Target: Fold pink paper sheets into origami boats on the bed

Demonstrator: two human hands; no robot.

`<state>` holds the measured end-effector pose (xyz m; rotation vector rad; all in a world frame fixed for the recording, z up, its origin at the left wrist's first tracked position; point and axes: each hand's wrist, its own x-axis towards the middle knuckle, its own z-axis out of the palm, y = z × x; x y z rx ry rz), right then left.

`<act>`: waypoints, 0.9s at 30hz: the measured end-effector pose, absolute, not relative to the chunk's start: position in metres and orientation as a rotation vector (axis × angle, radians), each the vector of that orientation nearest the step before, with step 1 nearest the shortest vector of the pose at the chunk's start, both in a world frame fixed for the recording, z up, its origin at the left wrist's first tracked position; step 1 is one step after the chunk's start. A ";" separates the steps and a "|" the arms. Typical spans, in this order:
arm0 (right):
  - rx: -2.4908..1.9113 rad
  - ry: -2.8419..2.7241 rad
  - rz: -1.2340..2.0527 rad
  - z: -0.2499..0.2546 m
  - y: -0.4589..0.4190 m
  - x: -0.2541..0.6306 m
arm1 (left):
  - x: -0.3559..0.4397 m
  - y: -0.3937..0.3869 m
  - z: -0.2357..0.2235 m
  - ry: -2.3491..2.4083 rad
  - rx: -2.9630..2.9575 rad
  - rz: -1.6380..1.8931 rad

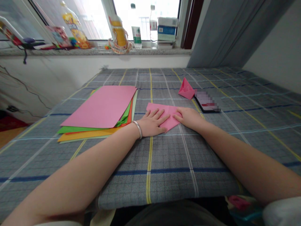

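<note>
A folded sheet of pink paper (pixel 172 110) lies on the checked cloth in front of me. My left hand (pixel 154 122), with a silver bangle at the wrist, rests flat on its left part, fingers spread. At the paper's right end is my right hand (pixel 188 117), fingers bent and closed on the edge; some of its fingertips are hidden. Beyond the right hand stands a small folded pink paper shape (pixel 186 89) with pointed corners. It is near the top left corner of a phone (pixel 207 102) lying face up, its screen blurred.
A stack of coloured sheets, pink on top (pixel 103 105), lies left of my hands. Grey checked cloth (pixel 164 179) covers the table, its front edge close to me. Behind, the windowsill (pixel 94 51) bears bottles, a box (pixel 167 29) and small items. A grey curtain (pixel 225 31) hangs at right.
</note>
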<state>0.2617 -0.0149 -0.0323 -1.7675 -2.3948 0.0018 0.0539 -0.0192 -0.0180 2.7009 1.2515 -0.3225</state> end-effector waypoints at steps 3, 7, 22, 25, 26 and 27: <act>-1.777 -2.397 -0.017 -0.032 -0.014 0.261 | 0.053 -0.022 -0.021 1.265 2.772 -0.281; -1.813 -2.408 -0.037 -0.032 -0.014 0.259 | 0.056 -0.028 -0.026 1.296 2.859 -0.195; -1.785 -2.306 0.009 -0.035 -0.015 0.262 | 0.067 -0.029 -0.032 1.236 2.907 -0.083; -1.732 -2.296 0.031 -0.035 -0.016 0.263 | 0.067 -0.028 -0.032 1.241 2.889 -0.071; -1.722 -2.293 0.038 -0.035 -0.016 0.263 | 0.067 -0.028 -0.032 1.241 2.883 -0.073; -1.714 -2.288 0.048 -0.035 -0.016 0.263 | 0.067 -0.028 -0.032 1.240 2.879 -0.077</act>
